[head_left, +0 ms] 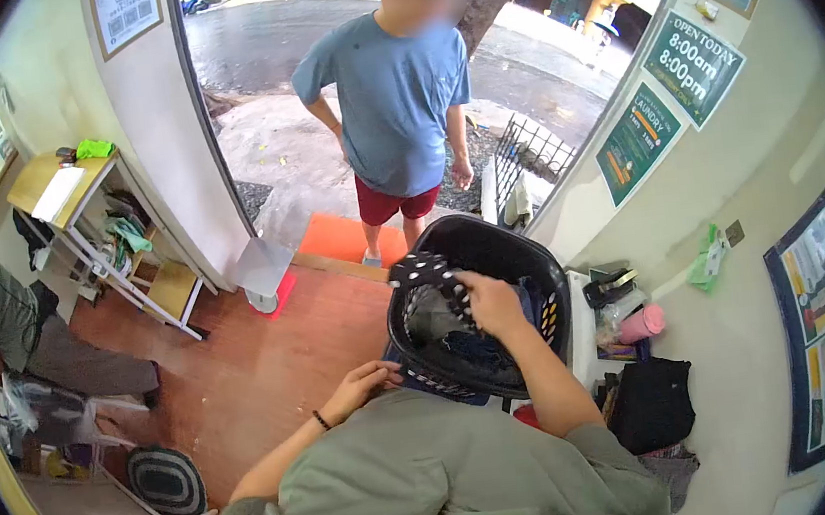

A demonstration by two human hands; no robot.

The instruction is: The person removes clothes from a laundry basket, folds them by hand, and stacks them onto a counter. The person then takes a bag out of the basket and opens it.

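The right hand point(494, 303) closed around polka-dot cloth point(422, 271), judged light and limp, best pinched by an edge; the left hand point(356, 391), beside the basket point(546, 269), showed an indeterminate grip.

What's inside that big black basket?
Dark clothes show in the basket. The right hand holds a dotted cloth at its opening. What lies under the clothes is covered.

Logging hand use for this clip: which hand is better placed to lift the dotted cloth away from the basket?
Probably the right: the right hand holds the dotted cloth over the black basket, while the left hand is outside, near the basket's side.
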